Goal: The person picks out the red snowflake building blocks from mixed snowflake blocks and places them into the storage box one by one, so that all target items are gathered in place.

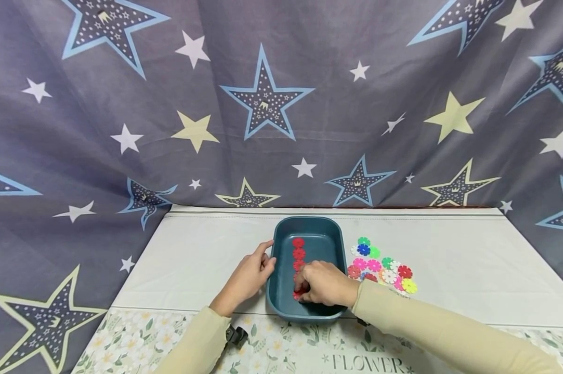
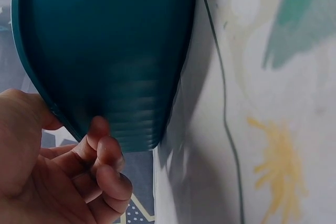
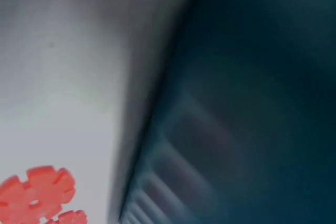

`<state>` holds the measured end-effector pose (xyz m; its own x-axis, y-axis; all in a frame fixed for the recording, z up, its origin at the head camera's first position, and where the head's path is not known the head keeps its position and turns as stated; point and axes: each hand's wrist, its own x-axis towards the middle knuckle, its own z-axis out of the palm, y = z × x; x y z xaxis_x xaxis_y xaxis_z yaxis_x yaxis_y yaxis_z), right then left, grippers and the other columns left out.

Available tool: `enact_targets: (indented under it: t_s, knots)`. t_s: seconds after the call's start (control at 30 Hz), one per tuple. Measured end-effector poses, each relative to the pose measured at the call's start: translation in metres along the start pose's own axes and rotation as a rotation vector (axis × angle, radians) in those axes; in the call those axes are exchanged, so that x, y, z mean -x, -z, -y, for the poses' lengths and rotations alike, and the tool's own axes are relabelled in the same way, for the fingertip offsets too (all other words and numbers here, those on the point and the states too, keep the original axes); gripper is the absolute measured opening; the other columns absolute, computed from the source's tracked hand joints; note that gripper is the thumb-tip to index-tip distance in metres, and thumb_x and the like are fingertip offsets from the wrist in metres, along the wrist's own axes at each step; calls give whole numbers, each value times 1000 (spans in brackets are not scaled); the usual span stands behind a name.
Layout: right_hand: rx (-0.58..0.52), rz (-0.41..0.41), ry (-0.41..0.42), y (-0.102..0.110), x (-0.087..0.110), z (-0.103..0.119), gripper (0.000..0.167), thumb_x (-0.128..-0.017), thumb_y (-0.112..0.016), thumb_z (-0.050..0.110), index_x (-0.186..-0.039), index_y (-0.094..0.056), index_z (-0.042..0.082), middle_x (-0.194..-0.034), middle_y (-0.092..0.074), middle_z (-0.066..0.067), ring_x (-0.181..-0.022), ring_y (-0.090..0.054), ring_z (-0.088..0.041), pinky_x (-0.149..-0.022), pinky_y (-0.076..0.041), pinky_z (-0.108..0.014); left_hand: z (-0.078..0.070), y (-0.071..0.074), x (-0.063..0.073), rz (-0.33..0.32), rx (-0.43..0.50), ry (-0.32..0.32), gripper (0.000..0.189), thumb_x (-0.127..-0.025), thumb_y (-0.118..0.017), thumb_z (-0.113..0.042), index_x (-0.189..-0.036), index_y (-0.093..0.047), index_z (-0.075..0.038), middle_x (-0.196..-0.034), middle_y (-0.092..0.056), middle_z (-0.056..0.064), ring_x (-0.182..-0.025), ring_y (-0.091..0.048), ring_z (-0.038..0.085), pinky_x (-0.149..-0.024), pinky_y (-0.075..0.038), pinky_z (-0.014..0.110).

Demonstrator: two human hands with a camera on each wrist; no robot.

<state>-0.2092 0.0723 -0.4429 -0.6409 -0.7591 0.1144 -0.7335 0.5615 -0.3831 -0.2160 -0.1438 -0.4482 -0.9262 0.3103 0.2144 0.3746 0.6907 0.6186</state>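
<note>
Reaching in: R hand (image 1: pixel 325 283) is down inside teal tray (image 1: pixel 325 252), over near part of its floor, knuckles up, fingers bent toward btm.
Red discs (image 1: pixel 299 253): notched, in a line on tray floor, L of ctr, running from far end toward the person; far ones uncovered, nearer ones partly under R hand.
R fingertips: at near end of that line, w/ red showing right at thumb & finger; tips close together, only a small gap. Can't tell if a disc is pinched or just touched.
L hand (image 1: pixel 248 272): at tray's L side, thumb at rim, other fingers curled by outer wall; light grip on tray edge, well apart from red line.
Loose pile (image 1: pixel 374 265): mixed-color discs on white cloth (image 1: pixel 206 254), just R of tray, incl. pink, green, blue, white, yellow, red; some overlap, near R sleeve (image 1: pixel 417 311).
R wrist view: mostly tray wall, dark & blurry; orange-red disc (image 3: pixel 37 195) on cloth nearby.
Backdrop: gray curtain (image 1: pixel 337 124) w/ stars.
</note>
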Motion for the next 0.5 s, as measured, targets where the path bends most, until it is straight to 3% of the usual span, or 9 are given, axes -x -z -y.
enact_targets:
  t_s: [0.37,0.5]
  knots:
    - [-6,-17,-21,8,3,-1,10,-77,-78,20,-87,-75,18,-84,-62,9,-75,-57,-5,-66,-47,-24,1,-1,1,10,7,5,44,-96,-55,-16,-136,-46,-2,-68,-51,-10,-52,-46,4,-55,-42,25]
    - [-9,-115,-2,24,8,-8,8,-80,-75,20,-88,-74,17,-86,-60,9,-75,-57,-8,-67,-47,-25,1,-1,0,0,1,-2,43,-96,-55,-16,-136,-46,-2,-68,-50,-10,-53,-45,4,-56,-42,25]
